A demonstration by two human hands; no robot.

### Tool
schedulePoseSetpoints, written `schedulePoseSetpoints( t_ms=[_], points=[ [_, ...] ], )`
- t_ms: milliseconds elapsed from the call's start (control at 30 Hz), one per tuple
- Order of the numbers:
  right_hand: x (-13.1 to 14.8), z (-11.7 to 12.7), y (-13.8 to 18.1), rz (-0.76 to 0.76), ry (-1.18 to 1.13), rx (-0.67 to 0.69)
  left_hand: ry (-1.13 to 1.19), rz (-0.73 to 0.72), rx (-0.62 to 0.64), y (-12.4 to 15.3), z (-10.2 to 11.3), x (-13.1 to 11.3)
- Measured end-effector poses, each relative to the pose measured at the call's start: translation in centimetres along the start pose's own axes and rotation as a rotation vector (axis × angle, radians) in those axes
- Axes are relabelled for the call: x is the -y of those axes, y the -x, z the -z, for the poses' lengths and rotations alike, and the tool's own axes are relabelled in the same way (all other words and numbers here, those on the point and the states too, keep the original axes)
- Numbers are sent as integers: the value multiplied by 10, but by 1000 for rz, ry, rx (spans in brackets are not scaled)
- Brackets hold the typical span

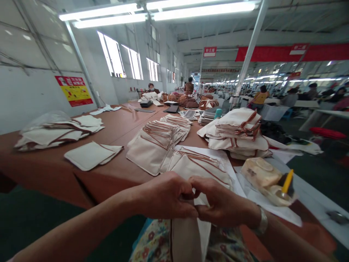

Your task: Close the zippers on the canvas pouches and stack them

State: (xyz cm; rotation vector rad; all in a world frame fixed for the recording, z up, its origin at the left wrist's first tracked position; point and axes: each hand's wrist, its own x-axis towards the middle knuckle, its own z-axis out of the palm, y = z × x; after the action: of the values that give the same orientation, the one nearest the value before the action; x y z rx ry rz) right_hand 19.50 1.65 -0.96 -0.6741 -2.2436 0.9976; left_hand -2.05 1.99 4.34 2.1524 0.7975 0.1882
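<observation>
My left hand (pixel 166 196) and my right hand (pixel 220 203) meet close together at the table's near edge, fingers curled. Both pinch the top of a cream fabric piece with brown trim (pixel 188 236) that hangs down over my lap. A metal bracelet sits on my right wrist. Just beyond my hands lies a fanned row of similar cream pieces with brown edging (pixel 196 165) on a white sheet.
On the long brown table (pixel 109 178) lie more cream fabric stacks (pixel 155 142), a tall pile (pixel 240 133), flat pieces (pixel 89 154) and a pile at left (pixel 54 133). A lump with a yellow-handled tool (pixel 283 183) sits at right. Other people work in the distance.
</observation>
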Motion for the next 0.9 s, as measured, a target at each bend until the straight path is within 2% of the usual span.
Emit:
schedulePoseSetpoints(
  t_ms=[67,167,267,367,467,567,733,833,900],
  points=[
    [4,-9,3,-11,-30,-4,170,62,48,0,-4,6],
    [-3,-9,16,-36,-111,-28,503,101,96,2,-12,31],
    [-12,-5,29,-84,-89,-68,677,99,74,-1,-20,49],
    [-13,5,35,-90,-37,-34,642,86,22,-7,-23,48],
    [-5,20,34,-113,26,11,538,58,-22,-14,-20,36],
    [8,30,34,-140,-13,29,538,25,16,-17,-20,21],
    [17,17,33,-178,-151,-17,497,50,38,-16,-23,1],
    [13,6,34,-152,-139,-19,402,137,21,-16,-21,-1],
    [12,3,35,-159,-98,-48,421,192,19,-18,-19,2]
  ],
)
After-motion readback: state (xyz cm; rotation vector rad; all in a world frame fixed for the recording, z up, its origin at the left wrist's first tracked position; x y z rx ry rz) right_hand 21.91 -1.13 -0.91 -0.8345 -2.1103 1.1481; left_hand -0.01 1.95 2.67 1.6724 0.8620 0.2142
